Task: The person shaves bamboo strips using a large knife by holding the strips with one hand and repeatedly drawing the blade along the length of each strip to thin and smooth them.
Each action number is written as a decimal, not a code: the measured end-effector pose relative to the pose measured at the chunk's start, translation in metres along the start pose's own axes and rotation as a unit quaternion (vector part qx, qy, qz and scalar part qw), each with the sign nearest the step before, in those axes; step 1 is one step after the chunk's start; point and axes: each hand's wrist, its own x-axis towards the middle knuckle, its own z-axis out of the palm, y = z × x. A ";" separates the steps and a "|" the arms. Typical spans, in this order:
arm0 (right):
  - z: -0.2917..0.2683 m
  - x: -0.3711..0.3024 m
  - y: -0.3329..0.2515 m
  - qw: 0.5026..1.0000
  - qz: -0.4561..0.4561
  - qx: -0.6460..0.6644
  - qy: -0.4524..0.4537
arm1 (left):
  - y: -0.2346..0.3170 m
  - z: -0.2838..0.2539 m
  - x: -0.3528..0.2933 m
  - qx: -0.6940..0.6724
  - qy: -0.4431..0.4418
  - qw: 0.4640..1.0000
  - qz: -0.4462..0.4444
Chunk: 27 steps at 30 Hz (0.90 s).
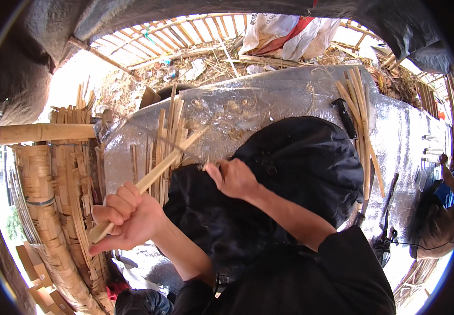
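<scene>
1. The left hand [127,220] has its fingers curled together and clamped on a pale, flat bamboo strip [156,170]; the thumb stretches out beside the strip's lower end.
2. That strip slants up and to the right from the left hand, its far end over a silver sheet [405,126] and a bundle of upright strips [171,121].
3. The right hand [232,178] is just beside the strip, fingers bent together, thumb pointing left. A thin, dark blade [190,154] crosses the strip and runs toward this thumb; I cannot tell whether the fingers clamp its handle.
4. Black cloth [300,152] spreads beneath the right forearm, over the silver sheet.
5. The writing that shows best is dark printed lettering on a white sack [271,26] at the top, cut off by its folds and the dark cover above; a red part shows beside the white.
6. More strips [363,115] lie on the sheet at the right, a black object [345,118] beside them.
7. At the left stand a tall woven bamboo roll [35,173] and, lower down, brown cardboard boxes [35,268].
8. Another person [437,226] is at the far right edge, well apart from both hands.
</scene>
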 end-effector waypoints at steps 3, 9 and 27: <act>-0.009 0.013 0.002 0.997 0.066 -0.051 0.005 | -0.003 -0.004 0.004 -0.014 -0.006 1.000 0.004; -0.006 0.009 0.037 0.992 0.049 -0.099 -0.059 | -0.008 0.003 0.001 -0.008 -0.031 1.000 -0.001; 0.006 0.015 0.050 0.981 0.090 -0.174 0.000 | -0.009 -0.015 0.028 -0.032 -0.003 0.999 -0.044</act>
